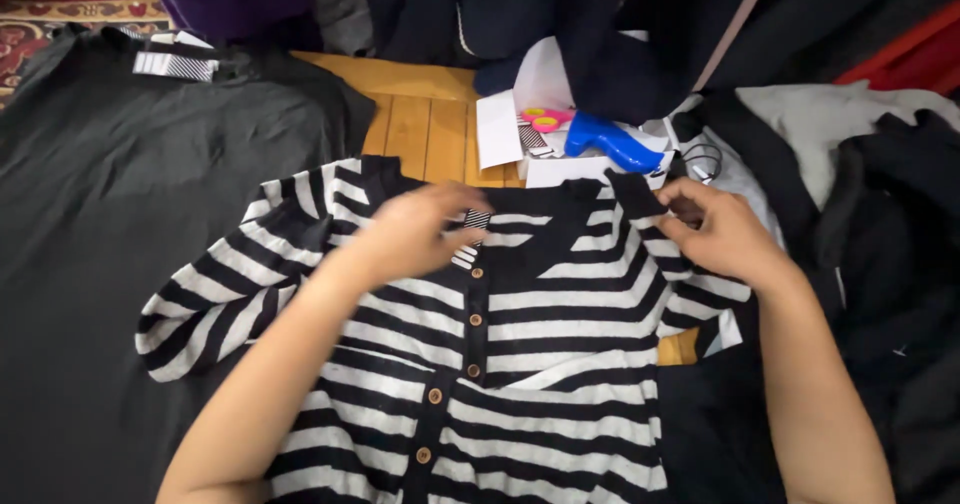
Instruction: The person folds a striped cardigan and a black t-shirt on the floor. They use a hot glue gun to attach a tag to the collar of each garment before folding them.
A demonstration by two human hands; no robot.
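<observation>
A black-and-white striped cardigan with a row of small brown buttons lies flat in front of me on a wooden table. My left hand rests at its neckline, fingers pinched on a small striped tag by the top button. My right hand grips the black collar edge at the right shoulder and lifts it slightly.
A dark grey garment with a striped tag covers the left side. Behind the cardigan lie a blue tagging gun, pink scissors and white cards. Dark clothes pile up at the back and right; a patterned rug shows top left.
</observation>
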